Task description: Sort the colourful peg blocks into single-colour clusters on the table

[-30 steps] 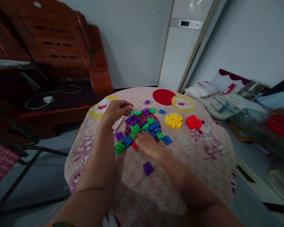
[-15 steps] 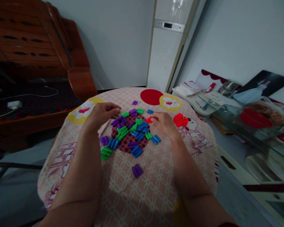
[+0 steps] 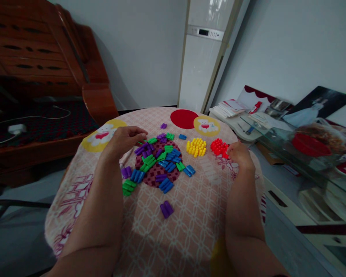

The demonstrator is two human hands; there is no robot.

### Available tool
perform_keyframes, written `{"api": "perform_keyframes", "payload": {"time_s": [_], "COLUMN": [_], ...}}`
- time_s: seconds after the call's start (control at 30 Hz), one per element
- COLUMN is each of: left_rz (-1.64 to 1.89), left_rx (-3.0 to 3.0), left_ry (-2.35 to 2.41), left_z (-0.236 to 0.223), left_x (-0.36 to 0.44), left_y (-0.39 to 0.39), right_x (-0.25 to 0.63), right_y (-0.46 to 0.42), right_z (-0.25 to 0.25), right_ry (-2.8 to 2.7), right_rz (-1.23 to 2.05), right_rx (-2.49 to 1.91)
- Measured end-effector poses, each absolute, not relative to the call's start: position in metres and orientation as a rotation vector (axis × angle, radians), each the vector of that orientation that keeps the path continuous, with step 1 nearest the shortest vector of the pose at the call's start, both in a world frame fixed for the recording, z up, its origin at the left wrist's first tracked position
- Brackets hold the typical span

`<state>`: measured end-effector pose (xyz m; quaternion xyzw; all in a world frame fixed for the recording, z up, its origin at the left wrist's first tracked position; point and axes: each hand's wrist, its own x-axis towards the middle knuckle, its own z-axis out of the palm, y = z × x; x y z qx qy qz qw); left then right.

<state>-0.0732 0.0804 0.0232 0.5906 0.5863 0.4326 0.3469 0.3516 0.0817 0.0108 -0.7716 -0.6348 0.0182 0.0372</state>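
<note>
My left hand (image 3: 127, 137) hovers at the left edge of the mixed pieces, fingertips curled together; a bit of green shows below them, and I cannot make out what they hold. At the right, my right hand (image 3: 240, 154) pinches a small red plastic piece (image 3: 226, 152) at the edge of the red pile (image 3: 218, 146). Left of that pile is a cluster of yellow pieces (image 3: 196, 147). Green pieces (image 3: 147, 163), blue pieces (image 3: 170, 166) and purple pieces (image 3: 144, 149) lie scattered mid-table. One purple piece (image 3: 166, 209) sits apart, nearer me.
A patterned cloth (image 3: 190, 231) covers the round table. To the right stands a glass-topped cabinet (image 3: 285, 148) with papers, a red bowl (image 3: 311, 144) and a photo. A wooden bench (image 3: 99, 100) is at the left, and a tall white appliance (image 3: 202, 69) behind.
My right hand has moved right with the red piece, from beside the blue pieces to the red pile. The yellow cluster it was covering now shows. My left hand has hardly moved.
</note>
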Motion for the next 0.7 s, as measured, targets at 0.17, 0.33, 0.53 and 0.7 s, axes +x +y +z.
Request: {"api": "perform_keyframes", "payload": {"time_s": [0.17, 0.33, 0.53, 0.7], "left_rz": [1.118, 1.073, 0.843, 0.787], "left_rx": [1.513, 1.574, 1.945, 2.125], "left_ry": [1.503, 1.475, 1.397, 1.553], "left_z": [0.023, 0.019, 0.008, 0.004], "left_x": [-0.074, -0.061, -0.026, -0.026], "left_y": [0.082, 0.083, 0.086, 0.090], "right_x": [0.353, 0.332, 0.232, 0.164], "right_y": [0.086, 0.082, 0.067, 0.054], "right_z": [0.005, 0.024, 0.026, -0.012], "right_ry": [-1.910, -1.923, -2.383, -2.636], "right_rz": [0.082, -0.081, 0.150, 0.083], "right_rx": [-2.323, -2.194, -1.608, -1.488]}}
